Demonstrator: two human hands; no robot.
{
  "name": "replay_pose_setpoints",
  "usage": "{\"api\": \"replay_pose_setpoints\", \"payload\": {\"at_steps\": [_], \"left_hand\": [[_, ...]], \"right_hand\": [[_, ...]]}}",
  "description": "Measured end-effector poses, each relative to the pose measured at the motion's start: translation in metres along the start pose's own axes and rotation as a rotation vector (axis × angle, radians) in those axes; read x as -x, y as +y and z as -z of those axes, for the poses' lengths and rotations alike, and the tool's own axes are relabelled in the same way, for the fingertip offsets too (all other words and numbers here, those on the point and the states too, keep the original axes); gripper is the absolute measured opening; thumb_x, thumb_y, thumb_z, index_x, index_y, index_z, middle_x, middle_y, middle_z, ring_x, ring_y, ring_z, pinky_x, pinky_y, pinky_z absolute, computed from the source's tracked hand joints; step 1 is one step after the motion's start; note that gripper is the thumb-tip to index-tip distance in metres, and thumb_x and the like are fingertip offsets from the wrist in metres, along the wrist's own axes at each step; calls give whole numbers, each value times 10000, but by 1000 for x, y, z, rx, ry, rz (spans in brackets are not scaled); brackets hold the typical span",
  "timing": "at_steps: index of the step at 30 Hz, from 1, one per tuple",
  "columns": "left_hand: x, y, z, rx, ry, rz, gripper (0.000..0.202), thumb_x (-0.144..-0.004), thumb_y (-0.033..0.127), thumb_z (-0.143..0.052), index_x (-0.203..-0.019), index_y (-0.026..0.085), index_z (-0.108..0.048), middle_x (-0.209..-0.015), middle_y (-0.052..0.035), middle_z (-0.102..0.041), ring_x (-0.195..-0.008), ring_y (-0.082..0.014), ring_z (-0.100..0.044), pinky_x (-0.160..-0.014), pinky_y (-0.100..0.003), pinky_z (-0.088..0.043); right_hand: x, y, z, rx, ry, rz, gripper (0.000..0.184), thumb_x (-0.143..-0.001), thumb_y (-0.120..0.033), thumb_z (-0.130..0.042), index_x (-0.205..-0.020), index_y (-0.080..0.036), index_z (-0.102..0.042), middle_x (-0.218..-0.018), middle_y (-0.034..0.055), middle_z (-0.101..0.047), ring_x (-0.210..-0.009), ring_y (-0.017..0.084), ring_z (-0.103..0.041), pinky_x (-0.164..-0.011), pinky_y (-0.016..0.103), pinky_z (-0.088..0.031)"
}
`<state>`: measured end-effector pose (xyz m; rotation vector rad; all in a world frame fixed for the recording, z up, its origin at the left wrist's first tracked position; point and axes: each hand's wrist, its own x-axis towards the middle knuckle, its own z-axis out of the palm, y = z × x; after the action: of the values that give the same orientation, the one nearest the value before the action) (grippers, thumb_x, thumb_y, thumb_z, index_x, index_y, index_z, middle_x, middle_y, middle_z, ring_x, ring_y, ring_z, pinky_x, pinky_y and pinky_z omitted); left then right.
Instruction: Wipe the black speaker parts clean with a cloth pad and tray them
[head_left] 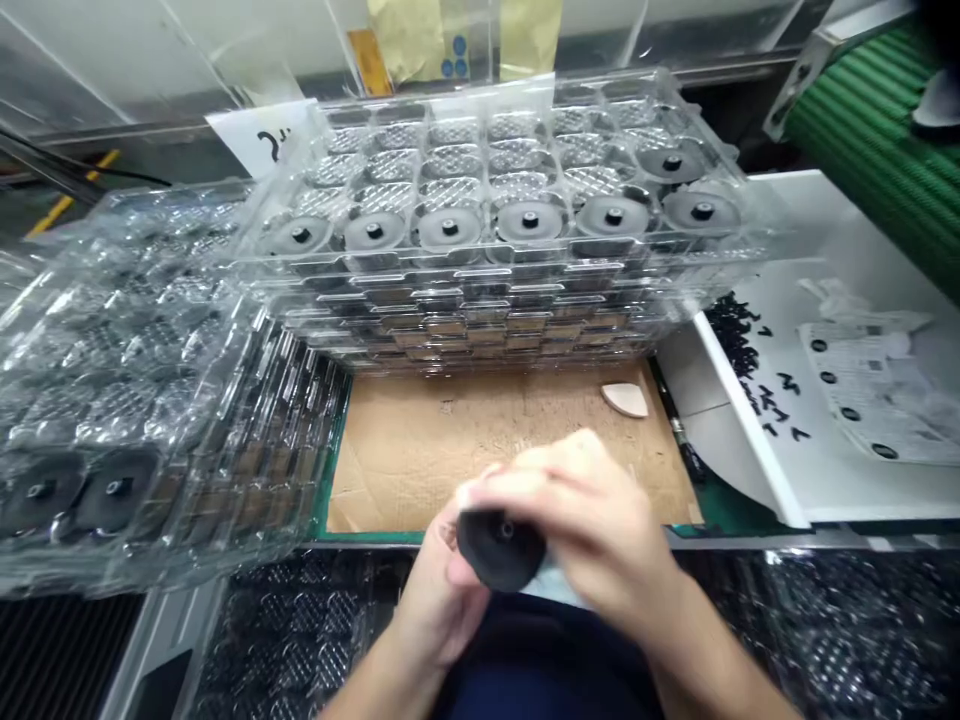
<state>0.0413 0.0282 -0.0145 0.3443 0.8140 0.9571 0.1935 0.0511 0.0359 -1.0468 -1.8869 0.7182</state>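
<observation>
black disc (pixel 501 552) in left hand (pixel 444 590) and right hand (pixel 589 520), trays (pixel 454 160)

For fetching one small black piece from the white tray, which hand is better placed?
Likely the right hand: it's nearer the small black pieces, and the left hand, touching the round black part, could hold it.

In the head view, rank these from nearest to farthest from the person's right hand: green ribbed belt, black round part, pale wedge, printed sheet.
From the right hand:
1. Black round part: at the hands, just left of it.
2. Pale wedge: ahead, on the cardboard.
3. Printed sheet: right, in the white tray.
4. Green ribbed belt: far upper right.
</observation>
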Motion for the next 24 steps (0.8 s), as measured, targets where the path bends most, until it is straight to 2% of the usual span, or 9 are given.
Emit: {"api": "replay_pose_setpoints", "payload": {"at_steps": [5,10,13,16,17,18,20,21,24], "left_hand": [[7,11,12,110,31,-60,657,-520,505,-795,-1114,271,-640,-1201,-72,-620,-981,-257,-633,-923,-354,-467],[5,15,24,183,27,-71,662,-504,468,-813,-1105,243,-650,-1136,-69,-653,-980,-249,-629,-849,-305,-514],[5,15,26,218,-4,-79,597,-518,435,-818,-1070,263,-669,-1126,-43,-660,-922,-221,-648,-833,-288,-521],[8,17,24,228,20,-84,558,-517,380,-837,-1040,265,-682,-1103,-23,-667,-933,-197,-643,-853,-252,-504],[9,18,24,227,32,-83,551,-521,372,-839,-1037,258,-682,-1096,-23,-669,-948,-190,-636,-861,-237,-494],[10,18,23,227,40,-79,538,-537,377,-833,-1037,252,-681,-1091,-26,-670,-966,-187,-627,-873,-234,-484],[11,21,24,218,23,-76,496,-573,390,-817,-1027,243,-681,-1065,-31,-672,-979,-196,-616,-897,-259,-472],[11,22,25,210,14,-81,487,-572,383,-821,-1017,245,-681,-1052,-27,-673,-979,-205,-615,-911,-279,-466],[8,24,27,169,38,-108,498,-537,300,-851,-1002,263,-675,-1008,-5,-680,-960,-206,-622,-922,-299,-462]], "right_hand": [[29,52,-22,-31,1,-481,218,-904,-232,-495,-1011,-245,-684,-957,29,-690,-877,181,-628,-750,303,-478],[63,82,-68,1,-57,-588,224,-846,-266,-514,-876,-200,-726,-859,55,-726,-774,230,-667,-682,349,-518],[51,68,-65,15,-15,-619,210,-846,-276,-526,-861,-189,-717,-853,50,-730,-724,217,-671,-606,312,-517],[21,24,-47,38,185,-536,196,-887,-277,-528,-1011,-220,-669,-975,26,-708,-792,177,-655,-610,258,-503],[12,7,-43,64,266,-430,186,-886,-239,-539,-1032,-222,-654,-961,17,-702,-773,161,-644,-610,248,-489],[3,-9,-41,74,247,-270,178,-883,-188,-533,-1021,-195,-645,-949,27,-698,-776,157,-633,-658,258,-483],[-9,-32,-40,72,83,-38,194,-880,-125,-505,-1031,-136,-627,-844,44,-686,-706,148,-599,-661,272,-456],[-13,-39,-41,65,-27,7,193,-881,-107,-492,-1020,-124,-625,-801,41,-676,-676,143,-582,-644,271,-439],[-20,-43,-46,99,-228,-35,177,-895,-107,-472,-961,-149,-631,-743,18,-651,-627,136,-541,-587,268,-380]]}}
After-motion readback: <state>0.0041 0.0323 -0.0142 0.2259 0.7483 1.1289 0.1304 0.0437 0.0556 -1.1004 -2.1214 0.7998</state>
